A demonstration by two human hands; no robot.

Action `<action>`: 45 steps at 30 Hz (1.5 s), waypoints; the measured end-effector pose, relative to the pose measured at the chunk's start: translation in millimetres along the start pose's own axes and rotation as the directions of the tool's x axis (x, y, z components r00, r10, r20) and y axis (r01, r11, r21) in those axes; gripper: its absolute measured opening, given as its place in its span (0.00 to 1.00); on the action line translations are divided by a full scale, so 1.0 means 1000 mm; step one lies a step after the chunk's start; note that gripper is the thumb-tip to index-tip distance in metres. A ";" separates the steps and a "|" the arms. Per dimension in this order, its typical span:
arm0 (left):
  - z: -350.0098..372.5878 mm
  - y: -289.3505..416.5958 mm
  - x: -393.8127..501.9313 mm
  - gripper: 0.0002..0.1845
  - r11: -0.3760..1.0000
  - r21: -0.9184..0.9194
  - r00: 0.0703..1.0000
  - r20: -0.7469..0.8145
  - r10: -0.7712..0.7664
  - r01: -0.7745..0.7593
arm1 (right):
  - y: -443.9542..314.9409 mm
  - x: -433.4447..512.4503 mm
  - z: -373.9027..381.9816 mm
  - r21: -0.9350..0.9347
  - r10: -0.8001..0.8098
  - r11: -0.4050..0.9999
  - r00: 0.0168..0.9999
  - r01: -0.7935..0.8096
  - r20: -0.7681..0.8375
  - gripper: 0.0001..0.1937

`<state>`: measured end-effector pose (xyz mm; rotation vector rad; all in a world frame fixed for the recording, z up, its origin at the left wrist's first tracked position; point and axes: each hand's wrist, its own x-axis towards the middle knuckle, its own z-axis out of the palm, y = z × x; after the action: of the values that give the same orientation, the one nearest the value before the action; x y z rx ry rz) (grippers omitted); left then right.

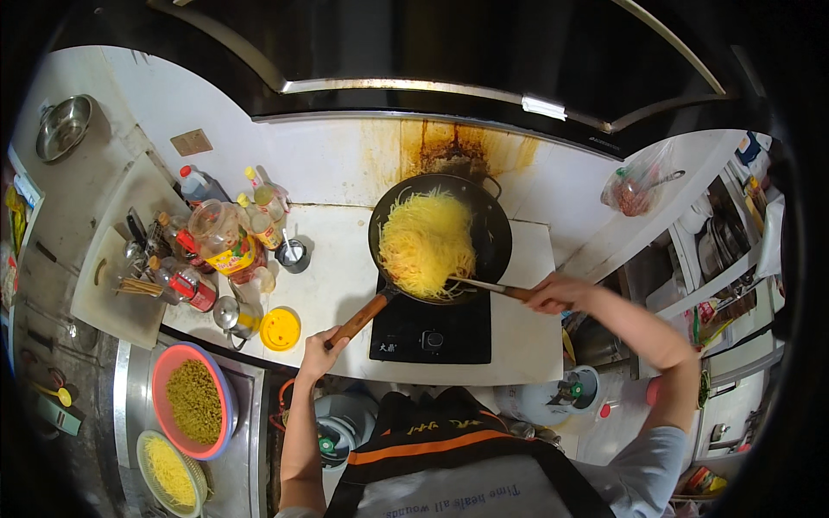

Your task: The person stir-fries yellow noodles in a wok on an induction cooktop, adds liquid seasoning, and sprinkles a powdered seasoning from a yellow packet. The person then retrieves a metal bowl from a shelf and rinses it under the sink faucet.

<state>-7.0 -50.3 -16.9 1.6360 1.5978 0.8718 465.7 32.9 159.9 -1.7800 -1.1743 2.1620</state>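
Observation:
My left hand (322, 353) grips the wooden handle (359, 318) of a dark wok (490, 249), low on its near-left side. In the wok lies a heap of yellow shredded food (427, 243), like potato strips, with a few reddish bits at its lower edge. Closed around the wooden grip of a spatula (495, 286) is my right hand (556, 294), to the right of the wok. The spatula's blade end is hidden in the food. Beneath the wok sits a black induction cooker (431, 340) with a round knob, partly covered by the wok.
Left on the white counter (337, 259) stand a large plastic jar (227, 236), sauce bottles (262, 223), a small black pot (293, 254), a metal jug (236, 317) and a yellow lid (280, 329). Lower left are a red basin (175, 353) and a strainer of yellow shreds (170, 469). Overhead hangs a range hood (421, 97).

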 end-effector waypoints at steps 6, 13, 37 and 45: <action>0.000 0.002 0.001 0.20 1.000 0.006 1.000 -0.007 -0.025 0.025 | 0.071 0.023 0.038 0.295 -0.082 0.952 0.997 0.083 -0.015 0.08; -0.003 0.003 0.001 0.20 0.999 0.009 0.998 0.035 -0.050 0.050 | 0.070 0.067 0.033 0.287 -0.258 0.904 0.941 0.316 -0.220 0.06; -0.029 -0.017 -0.043 0.16 0.962 -0.065 0.952 -0.139 -0.274 0.267 | 0.033 -0.042 -0.029 -0.690 -0.653 0.634 0.720 0.350 -0.235 0.19; -0.021 -0.014 -0.030 0.17 0.977 -0.081 0.963 -0.171 -0.208 0.197 | 0.002 -0.046 -0.048 -0.907 -0.790 0.361 0.588 0.216 -0.175 0.22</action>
<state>-33.1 -79.8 -17.1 1.3531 1.8054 0.9720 522.1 31.0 194.3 -1.6487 -2.3237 0.4818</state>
